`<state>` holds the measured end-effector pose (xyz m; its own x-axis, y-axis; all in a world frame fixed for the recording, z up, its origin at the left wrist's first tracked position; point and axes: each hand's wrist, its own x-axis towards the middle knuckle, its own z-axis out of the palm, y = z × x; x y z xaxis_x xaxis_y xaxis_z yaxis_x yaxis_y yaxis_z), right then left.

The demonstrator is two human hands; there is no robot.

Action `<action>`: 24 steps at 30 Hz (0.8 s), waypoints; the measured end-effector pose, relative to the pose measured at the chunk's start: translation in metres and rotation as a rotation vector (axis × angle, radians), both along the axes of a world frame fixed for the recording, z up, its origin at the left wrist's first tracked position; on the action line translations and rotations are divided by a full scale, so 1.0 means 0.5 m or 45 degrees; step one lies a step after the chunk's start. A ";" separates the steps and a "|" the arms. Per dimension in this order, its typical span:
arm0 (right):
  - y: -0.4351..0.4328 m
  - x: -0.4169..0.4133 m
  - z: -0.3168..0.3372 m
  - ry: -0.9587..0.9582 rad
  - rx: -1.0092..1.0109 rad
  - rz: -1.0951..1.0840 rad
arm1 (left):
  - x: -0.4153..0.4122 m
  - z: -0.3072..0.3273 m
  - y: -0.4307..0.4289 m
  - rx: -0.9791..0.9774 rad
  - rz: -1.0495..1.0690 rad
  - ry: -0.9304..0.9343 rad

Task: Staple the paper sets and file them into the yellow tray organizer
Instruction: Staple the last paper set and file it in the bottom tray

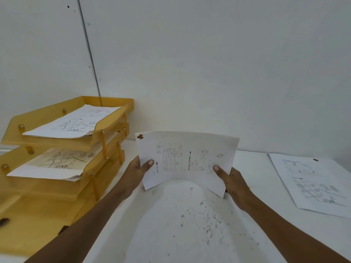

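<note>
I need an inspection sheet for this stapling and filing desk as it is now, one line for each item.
Surface: white table, dark specks before the hands.
Job's things: held paper set, bowed, dark mark at its upper left corner; yellow tray organizer, papers in top and middle trays; second paper set flat at right; no stapler seen.
Clutter: small dark object at left edge, unclear.
Grippers: left hand and right hand each pinch the held paper set's lower sides.
Cables: thin grey line down the wall; cable or seam, cannot tell.
Surroundings: plain white wall.
</note>
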<state>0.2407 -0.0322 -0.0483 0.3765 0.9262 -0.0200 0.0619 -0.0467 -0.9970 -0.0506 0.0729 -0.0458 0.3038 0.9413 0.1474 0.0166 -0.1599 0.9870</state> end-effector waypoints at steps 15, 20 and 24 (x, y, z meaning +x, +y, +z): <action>-0.002 0.059 0.123 -0.176 -0.123 -0.076 | -0.063 0.114 0.028 0.086 -0.258 0.630; -0.003 0.001 0.232 -0.730 0.053 0.125 | -0.058 0.181 0.025 0.073 -0.640 0.791; -0.010 -0.053 0.243 -0.682 -0.233 0.684 | -0.020 0.210 0.006 0.058 -0.830 0.912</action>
<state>0.2142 -0.0371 0.0730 -0.1210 0.9838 -0.1321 0.5932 -0.0350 -0.8043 -0.0604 0.0759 0.0590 0.7959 0.5541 -0.2438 0.5064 -0.3885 0.7698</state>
